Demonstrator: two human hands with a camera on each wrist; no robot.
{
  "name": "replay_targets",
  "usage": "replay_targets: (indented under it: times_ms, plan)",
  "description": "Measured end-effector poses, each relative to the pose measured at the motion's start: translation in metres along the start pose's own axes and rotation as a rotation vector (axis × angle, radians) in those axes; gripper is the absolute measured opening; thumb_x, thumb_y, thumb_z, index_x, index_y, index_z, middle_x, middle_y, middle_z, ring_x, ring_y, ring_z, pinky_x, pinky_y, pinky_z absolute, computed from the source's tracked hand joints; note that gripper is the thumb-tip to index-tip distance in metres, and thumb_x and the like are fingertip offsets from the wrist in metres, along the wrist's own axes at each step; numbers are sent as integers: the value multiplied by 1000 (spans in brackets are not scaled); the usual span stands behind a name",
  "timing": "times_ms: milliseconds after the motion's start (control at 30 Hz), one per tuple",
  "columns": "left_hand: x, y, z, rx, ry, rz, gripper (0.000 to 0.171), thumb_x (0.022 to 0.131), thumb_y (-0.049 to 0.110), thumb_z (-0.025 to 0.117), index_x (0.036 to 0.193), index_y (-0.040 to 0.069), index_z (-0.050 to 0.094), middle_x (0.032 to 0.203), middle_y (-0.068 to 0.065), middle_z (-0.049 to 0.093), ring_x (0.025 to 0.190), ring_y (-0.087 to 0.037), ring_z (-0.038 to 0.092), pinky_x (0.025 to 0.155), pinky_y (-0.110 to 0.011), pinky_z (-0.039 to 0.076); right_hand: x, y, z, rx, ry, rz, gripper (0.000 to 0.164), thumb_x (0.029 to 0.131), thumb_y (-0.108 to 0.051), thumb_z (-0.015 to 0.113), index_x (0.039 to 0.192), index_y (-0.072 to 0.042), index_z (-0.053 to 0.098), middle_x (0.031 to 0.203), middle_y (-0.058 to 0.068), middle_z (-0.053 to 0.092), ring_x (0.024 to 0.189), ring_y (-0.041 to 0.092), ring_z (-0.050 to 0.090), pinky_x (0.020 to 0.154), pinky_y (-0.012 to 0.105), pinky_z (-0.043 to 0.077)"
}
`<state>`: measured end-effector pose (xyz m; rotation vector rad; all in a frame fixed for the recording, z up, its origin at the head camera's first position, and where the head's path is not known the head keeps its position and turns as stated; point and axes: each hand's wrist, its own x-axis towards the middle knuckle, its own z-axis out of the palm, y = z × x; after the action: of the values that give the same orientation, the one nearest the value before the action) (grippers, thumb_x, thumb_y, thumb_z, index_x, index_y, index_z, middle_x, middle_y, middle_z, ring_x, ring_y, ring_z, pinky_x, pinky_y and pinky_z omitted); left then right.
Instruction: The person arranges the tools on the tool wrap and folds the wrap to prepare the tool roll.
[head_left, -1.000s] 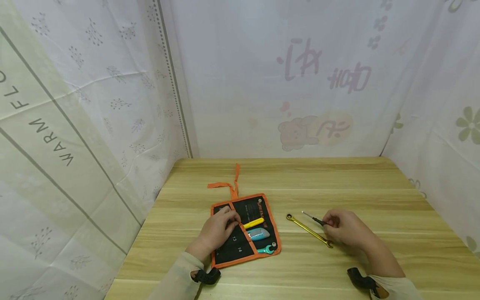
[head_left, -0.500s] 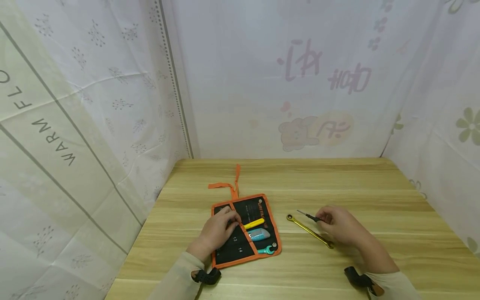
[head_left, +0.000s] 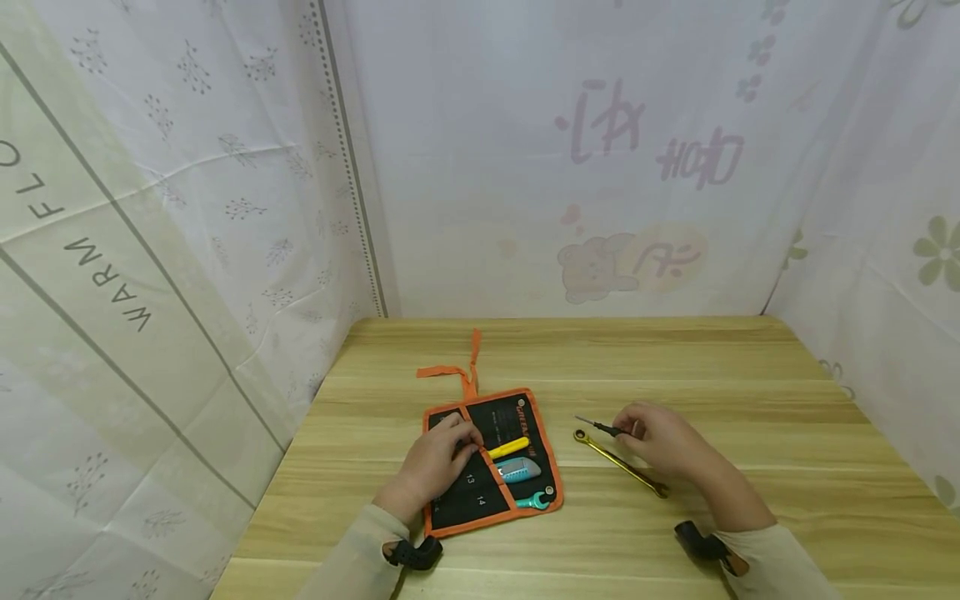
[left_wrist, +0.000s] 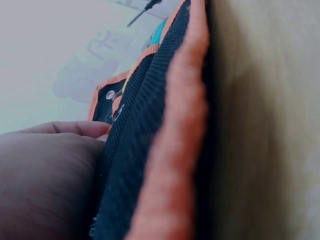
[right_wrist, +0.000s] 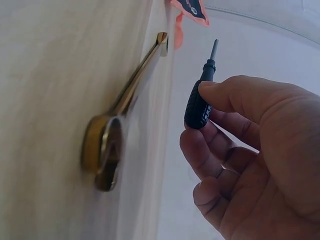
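Note:
My right hand [head_left: 667, 446] pinches a small screwdriver [right_wrist: 199, 102] by its black handle, thumb against fingers. Its thin metal shaft points left, toward an orange-edged black tool pouch [head_left: 453, 521] lying unrolled on the table. At that pouch, my left hand [head_left: 435, 462] pinches the orange-trimmed rim of a pocket; the left wrist view shows the fingertips at this rim. A yellow-handled item [head_left: 510, 447], a light-blue utility knife [head_left: 519, 469] and a teal wrench [head_left: 534, 501] stick out of the pockets. Below the screwdriver lies a gold ratchet wrench [head_left: 622, 465], apart from the right hand.
An orange tie strap [head_left: 442, 370] spreads from the pouch's far edge over the wooden table [head_left: 675, 358]. Patterned cloth [head_left: 480, 167] hangs behind the table and on both sides.
My right hand has moved left with the screwdriver, closer to the pouch and over the far side of the gold wrench. The left hand has stayed at the pocket rim.

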<state>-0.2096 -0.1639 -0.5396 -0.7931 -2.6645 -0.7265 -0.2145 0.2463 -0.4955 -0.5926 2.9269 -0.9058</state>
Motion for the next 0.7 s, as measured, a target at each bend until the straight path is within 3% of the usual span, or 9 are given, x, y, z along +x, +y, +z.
replay_targets:
  times_ms: [700]
  plan:
    - [0, 0, 0, -7, -12, -11, 15, 99, 16, 77, 100, 30, 70, 96, 14, 56, 78, -3, 55, 67, -26, 51, 22, -24, -2, -26, -25, -64, 9, 97, -13, 77, 101, -20, 73, 92, -11, 63, 82, 9, 59, 69, 31, 52]
